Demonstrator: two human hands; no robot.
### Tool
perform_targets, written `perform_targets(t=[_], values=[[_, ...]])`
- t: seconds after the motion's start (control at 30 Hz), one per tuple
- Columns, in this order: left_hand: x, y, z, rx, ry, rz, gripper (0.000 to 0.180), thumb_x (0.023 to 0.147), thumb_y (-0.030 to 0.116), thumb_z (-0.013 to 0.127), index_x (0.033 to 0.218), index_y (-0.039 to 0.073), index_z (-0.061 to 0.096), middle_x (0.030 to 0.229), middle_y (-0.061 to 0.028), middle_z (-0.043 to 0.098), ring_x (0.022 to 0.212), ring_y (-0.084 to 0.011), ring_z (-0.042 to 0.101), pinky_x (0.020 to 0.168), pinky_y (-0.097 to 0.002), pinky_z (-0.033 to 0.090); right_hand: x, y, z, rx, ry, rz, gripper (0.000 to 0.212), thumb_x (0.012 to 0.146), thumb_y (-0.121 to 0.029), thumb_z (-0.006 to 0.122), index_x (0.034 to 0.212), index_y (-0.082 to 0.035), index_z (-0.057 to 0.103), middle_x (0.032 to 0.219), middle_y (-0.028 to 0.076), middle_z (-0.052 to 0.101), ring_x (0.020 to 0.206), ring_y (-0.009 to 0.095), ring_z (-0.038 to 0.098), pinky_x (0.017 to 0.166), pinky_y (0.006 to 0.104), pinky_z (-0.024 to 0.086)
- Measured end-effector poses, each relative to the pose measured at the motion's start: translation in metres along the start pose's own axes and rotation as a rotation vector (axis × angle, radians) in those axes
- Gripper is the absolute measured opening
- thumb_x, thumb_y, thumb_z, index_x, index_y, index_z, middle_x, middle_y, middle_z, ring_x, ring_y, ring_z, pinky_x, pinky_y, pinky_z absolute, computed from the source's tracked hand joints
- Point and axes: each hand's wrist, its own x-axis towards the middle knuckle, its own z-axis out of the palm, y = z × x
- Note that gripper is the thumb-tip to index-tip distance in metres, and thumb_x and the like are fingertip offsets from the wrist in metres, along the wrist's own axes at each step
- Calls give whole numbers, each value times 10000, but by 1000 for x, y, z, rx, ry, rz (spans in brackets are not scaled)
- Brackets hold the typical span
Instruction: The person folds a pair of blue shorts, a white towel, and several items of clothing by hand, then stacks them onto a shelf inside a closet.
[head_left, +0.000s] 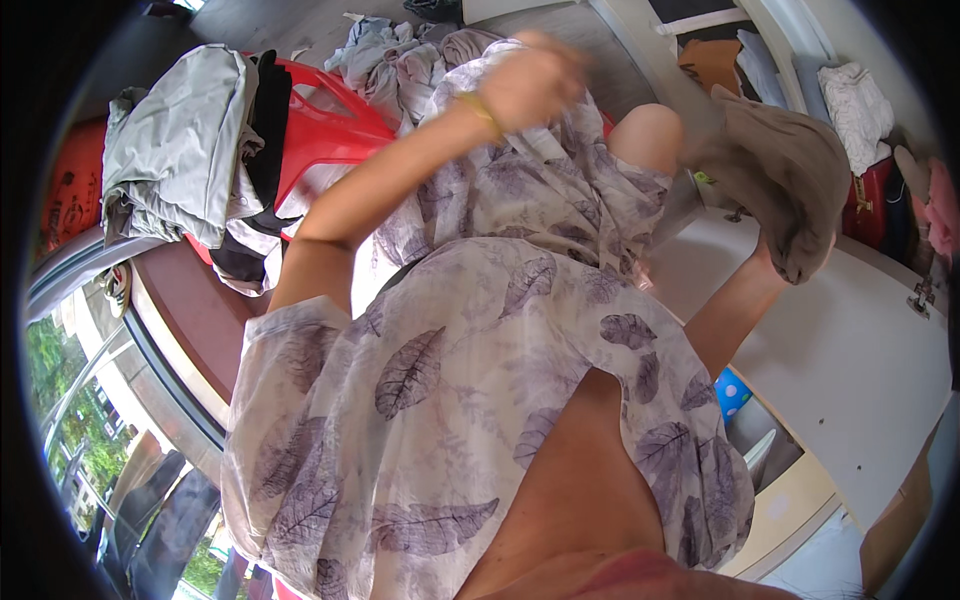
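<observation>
On the right, my right hand (775, 262) is closed on a bunched grey-brown garment (785, 150), which covers most of the fingers. The cloth hangs in loose folds, so its exact kind does not show. My left hand (540, 85), with a yellow band at the wrist, is raised in front of my lap. Motion smears its fingers, and nothing can be made out in them. Beyond it lies a heap of crumpled pale clothes (385, 55).
A red plastic chair (335, 120) stands at the left, beside a stack of folded grey-green clothes (180, 140). To the right is an open white cabinet door (800, 350). Further clothes, including a white lacy one (858, 112), sit at the upper right. A window (80, 400) is lower left.
</observation>
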Motion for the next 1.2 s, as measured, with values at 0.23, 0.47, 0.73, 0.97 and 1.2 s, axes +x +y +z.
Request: perform_targets(t=[0.23, 0.47, 0.73, 0.97, 1.2], values=[[24, 61, 78, -72, -624, -235, 412, 756, 196, 622, 1122, 28, 538, 1091, -191, 577, 922, -330, 591, 783, -412, 473, -12, -6, 1, -12, 33, -16, 361, 815, -121, 564, 1130, 46, 514, 1117, 192, 562, 1016, 290, 559, 889, 378, 462], [36, 75, 77, -151, -314, -70, 353, 759, 111, 549, 1111, 96, 556, 887, -181, 627, 816, -360, 605, 729, -430, 480, -11, -18, -1, 0, 56, -3, 376, 807, -103, 564, 1148, 43, 500, 1134, 188, 551, 1033, 289, 549, 900, 377, 452], [127, 49, 135, -771, 39, -335, 429, 885, 351, 489, 1128, -2, 489, 1164, -162, 540, 1061, -282, 534, 874, -398, 425, -4, -28, 10, 12, 32, 25, 397, 799, -82, 564, 1168, 40, 483, 1154, 184, 538, 1054, 287, 537, 912, 376, 440], [50, 76, 60, -2318, -451, -703, 898, 822, 715, 228, 1359, -1, 301, 1402, -203, 319, 1298, -280, 319, 1056, -471, 247, -9, -42, 18, 18, 48, 118, 418, 792, -64, 564, 1186, 38, 469, 1171, 181, 526, 1071, 285, 526, 923, 375, 430], [8, 42, -24, -2241, -119, -561, 855, 785, 622, 519, 1352, 19, 306, 1373, -166, 373, 1242, -258, 392, 1030, -392, 314, -32, -23, 18, 31, 107, 493, 440, 784, -45, 564, 1203, 35, 455, 1189, 177, 515, 1089, 284, 516, 934, 374, 420]])
